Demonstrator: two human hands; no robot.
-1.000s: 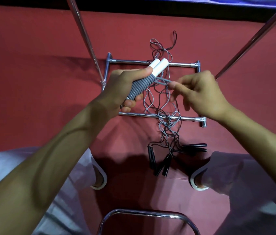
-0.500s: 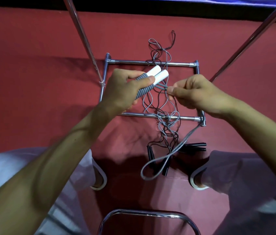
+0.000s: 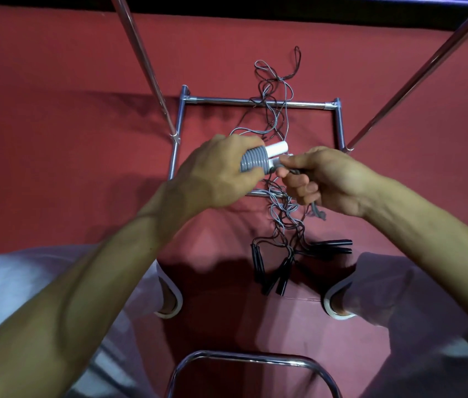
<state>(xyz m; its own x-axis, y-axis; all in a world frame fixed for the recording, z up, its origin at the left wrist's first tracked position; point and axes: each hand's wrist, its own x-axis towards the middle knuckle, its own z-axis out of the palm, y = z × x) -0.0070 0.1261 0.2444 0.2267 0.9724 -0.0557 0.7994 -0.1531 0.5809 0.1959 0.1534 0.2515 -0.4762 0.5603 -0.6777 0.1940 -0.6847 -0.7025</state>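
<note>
**Over the red floor, a grey skipping rope is nearing its last turns**

Above the person's knees, the left hand (image 3: 215, 173) is gripping the paired handles (image 3: 277, 148) of a grey rope (image 3: 317, 211), fingers curled round a coil (image 3: 252, 160) of that rope packed tight about the handles. The right hand (image 3: 333, 179) is pinching the rope between thumb and forefinger right at the edge of the coil, while its lower fingers are curling round the slack. Only a short tail is hanging beneath that hand.

Judging from this, the winding is mostly done: the turns are lying side by side, and what is left seems to be the final wrap or two and the tucking in of the end.

Counting what is showing: one grey rope in hand and two white handle tips, one plain, the other only peeping out beside the right thumb. The coil is showing roughly seven turns. On the red floor (image 3: 54, 110) a tangle of thin cords (image 3: 273, 110) is lying unsorted across a rectangular chrome frame (image 3: 255, 102). At least five black handles (image 3: 330, 245) are trailing from its near end, though overlap is hiding the exact number. Two slanting poles (image 3: 140, 67) are rising from the frame, one curved chrome tube (image 3: 250, 358) is sitting nearest the camera, and two shoes (image 3: 173, 300) are flanking the handles.
</note>
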